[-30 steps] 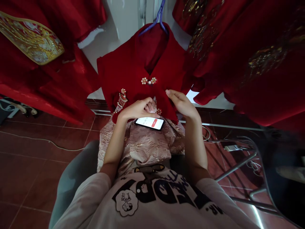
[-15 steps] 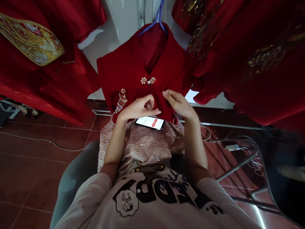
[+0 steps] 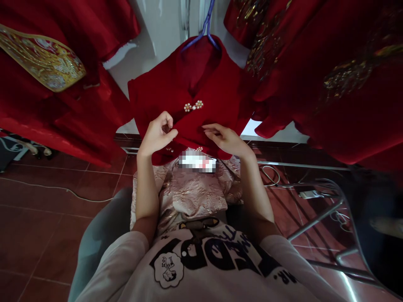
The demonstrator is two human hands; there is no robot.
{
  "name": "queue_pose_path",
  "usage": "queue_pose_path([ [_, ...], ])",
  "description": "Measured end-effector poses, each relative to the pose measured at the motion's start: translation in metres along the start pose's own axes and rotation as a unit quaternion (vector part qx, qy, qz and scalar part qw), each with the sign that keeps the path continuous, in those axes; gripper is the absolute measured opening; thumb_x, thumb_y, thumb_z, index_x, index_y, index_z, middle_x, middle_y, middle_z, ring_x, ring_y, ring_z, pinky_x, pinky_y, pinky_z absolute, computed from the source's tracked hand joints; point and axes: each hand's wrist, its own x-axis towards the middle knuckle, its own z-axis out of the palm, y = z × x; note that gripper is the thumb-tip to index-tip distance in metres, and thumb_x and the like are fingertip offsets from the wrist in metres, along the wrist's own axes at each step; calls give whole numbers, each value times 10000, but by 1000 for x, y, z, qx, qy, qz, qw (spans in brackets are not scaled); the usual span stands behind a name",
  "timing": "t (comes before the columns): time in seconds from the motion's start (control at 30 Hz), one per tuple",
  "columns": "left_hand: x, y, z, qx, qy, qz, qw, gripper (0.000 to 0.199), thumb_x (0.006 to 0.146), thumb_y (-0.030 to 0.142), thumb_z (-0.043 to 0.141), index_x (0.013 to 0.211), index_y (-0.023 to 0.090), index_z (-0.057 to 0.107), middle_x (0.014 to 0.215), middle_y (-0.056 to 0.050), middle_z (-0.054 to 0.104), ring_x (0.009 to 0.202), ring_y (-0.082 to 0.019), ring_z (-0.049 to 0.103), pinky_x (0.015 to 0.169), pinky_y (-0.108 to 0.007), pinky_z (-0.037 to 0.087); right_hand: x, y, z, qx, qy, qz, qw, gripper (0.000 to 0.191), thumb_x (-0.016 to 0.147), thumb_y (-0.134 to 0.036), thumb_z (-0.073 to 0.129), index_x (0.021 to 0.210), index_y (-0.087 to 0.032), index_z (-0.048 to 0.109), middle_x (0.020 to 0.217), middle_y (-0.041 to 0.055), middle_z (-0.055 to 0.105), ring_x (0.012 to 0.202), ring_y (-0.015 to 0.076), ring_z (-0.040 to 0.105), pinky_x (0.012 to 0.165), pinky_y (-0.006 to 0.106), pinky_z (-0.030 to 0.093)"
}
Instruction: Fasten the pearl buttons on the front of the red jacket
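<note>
A red sleeveless garment point(image 3: 217, 92) hangs from a purple hanger point(image 3: 206, 29), its lower part over my lap. A pearl flower clasp point(image 3: 194, 106) joins its front at a slant, with another pearl ornament point(image 3: 199, 149) lower down. My left hand point(image 3: 159, 133) is over the garment's left side, fingers curled against the thumb; anything between them is too small to tell. My right hand point(image 3: 225, 139) has its fingertips together on the red cloth right of centre, pinching it. A phone point(image 3: 197, 161), its screen blurred, lies on pink patterned fabric point(image 3: 198, 193) on my lap.
Red garments with gold embroidery hang at the left point(image 3: 56, 63) and right point(image 3: 346, 79). A metal-framed chair point(image 3: 317, 220) stands at the right, near a white plug point(image 3: 311, 194) and cables. Another cable point(image 3: 78, 193) crosses the tiled floor point(image 3: 37, 226) at left.
My left hand has moved left and slightly up, away from the garment's centre. My right hand has shifted slightly left and down. The clasp now slants, and the tasselled ornament is mostly covered.
</note>
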Motion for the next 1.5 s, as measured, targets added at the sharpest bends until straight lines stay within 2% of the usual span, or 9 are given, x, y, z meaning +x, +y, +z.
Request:
queue_pose_path([
  [0.2,-1,-10,-1,5,10,-16,1000,238,810,107,673,847,217,465,723,56,546,586,-71,496,543,-195,382,-6,-17,-4,17,1,-18,1000,497,973,-564,601,1309,-205,672,1238,119,744,1162,238,700,1010,441,579],
  [0.37,-7,12,-8,-63,-114,-12,991,277,843,304,775,958,208,542,885,5,673,778,-120,690,659,-205,536,-9,-46,18,121,-60,-45,990,461,953,-566,648,1260,-223,679,1174,80,738,1102,202,704,1000,397,589],
  [0.53,-12,21,-15,-76,-183,15,980,327,833,321,798,1062,193,602,1051,-43,730,950,-169,746,817,-256,607,-3,-48,51,108,53,-41,992,521,748,-572,856,1078,-221,659,1012,47,714,920,184,695,834,351,621],
  [0.7,-12,18,-13,-82,-150,-4,985,230,854,258,751,1021,185,611,1014,-49,760,908,-172,764,797,-267,616,1,-44,62,89,85,-30,992,469,775,-578,820,1008,-229,611,938,35,712,868,177,683,774,342,607],
  [0.8,-11,15,-14,-65,-120,3,991,147,868,207,708,991,182,633,968,-39,767,881,-162,757,830,-285,617,2,-43,59,76,98,-30,992,423,765,-487,838,992,-226,595,883,13,685,817,158,656,738,319,589],
  [0.97,-12,-9,-33,22,75,-6,997,72,861,150,662,919,189,643,965,-38,755,899,-158,728,850,-282,601,1,-41,53,66,101,-19,993,394,761,-431,836,1028,-238,619,884,5,672,812,156,648,755,324,589],
  [1.03,-14,-20,-41,58,103,-23,993,73,851,138,666,903,189,661,944,-41,753,892,-162,722,853,-284,592,1,-41,54,71,84,-19,994,354,802,-455,800,1033,-237,643,925,24,696,855,171,669,796,342,600],
  [1.17,-17,-29,-47,77,63,-51,994,100,824,130,674,905,184,695,940,-45,766,858,-173,718,801,-288,582,7,-38,62,78,66,-24,994,305,863,-471,732,1033,-228,657,967,47,718,912,186,688,843,359,604],
  [1.5,-10,-34,-32,48,6,-69,996,148,789,91,644,913,156,693,976,-58,779,899,-172,740,846,-293,592,40,-24,89,40,122,-30,991,224,872,-353,683,991,-238,532,947,37,691,877,177,664,785,325,566],
])
